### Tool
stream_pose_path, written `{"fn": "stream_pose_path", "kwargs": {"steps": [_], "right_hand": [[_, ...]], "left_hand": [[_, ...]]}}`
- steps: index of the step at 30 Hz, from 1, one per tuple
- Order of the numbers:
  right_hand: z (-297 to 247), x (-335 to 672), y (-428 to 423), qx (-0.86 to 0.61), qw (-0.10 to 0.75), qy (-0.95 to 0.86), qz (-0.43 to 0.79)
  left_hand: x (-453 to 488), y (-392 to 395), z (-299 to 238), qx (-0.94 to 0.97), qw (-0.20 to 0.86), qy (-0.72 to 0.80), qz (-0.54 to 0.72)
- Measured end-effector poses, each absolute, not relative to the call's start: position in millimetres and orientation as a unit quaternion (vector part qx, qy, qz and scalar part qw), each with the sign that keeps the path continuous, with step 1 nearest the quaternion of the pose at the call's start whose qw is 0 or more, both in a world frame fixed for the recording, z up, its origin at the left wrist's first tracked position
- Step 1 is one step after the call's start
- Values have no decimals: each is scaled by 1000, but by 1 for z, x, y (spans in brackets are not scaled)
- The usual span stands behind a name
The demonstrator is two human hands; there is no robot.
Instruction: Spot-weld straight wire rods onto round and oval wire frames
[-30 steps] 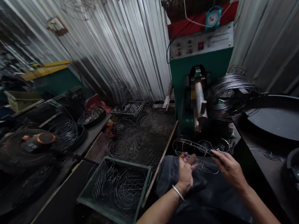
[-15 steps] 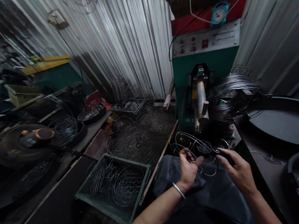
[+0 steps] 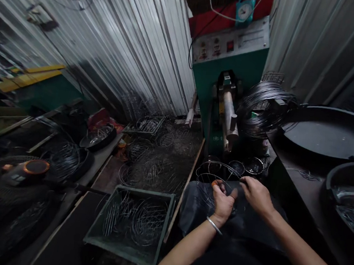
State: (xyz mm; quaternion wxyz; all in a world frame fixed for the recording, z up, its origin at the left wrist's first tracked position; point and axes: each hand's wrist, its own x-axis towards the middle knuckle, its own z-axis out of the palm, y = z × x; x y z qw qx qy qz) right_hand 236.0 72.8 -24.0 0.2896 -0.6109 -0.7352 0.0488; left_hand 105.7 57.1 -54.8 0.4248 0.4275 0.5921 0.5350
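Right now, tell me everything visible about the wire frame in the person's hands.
The wire frame is thin, bare, shiny metal: round rings joined by finer cross wires, like a fan guard. It is held tilted over the dark cloth on the lap, in front of the green machine. The left hand grips its near edge; the right hand pinches its right side.

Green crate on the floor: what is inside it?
The green crate holds a loose pile of round wire grilles, overlapping and leaning on one another. They cover the crate's bottom, so anything lying beneath them cannot be seen, and their number cannot be counted.
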Motion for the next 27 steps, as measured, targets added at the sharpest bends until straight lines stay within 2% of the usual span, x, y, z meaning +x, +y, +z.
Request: {"fn": "stream_pose_path", "kwargs": {"steps": [6,10,27], "right_hand": [[-19,244,83,-675,216,-693,133],[-15,250,85,-686,207,-668,199],[-15,247,64,-752,84,-638,144]], "left_hand": [[110,62,-58,441,407,620,505],[113,60,-60,455,400,616,504],[111,58,-60,464,419,606,492]]}}
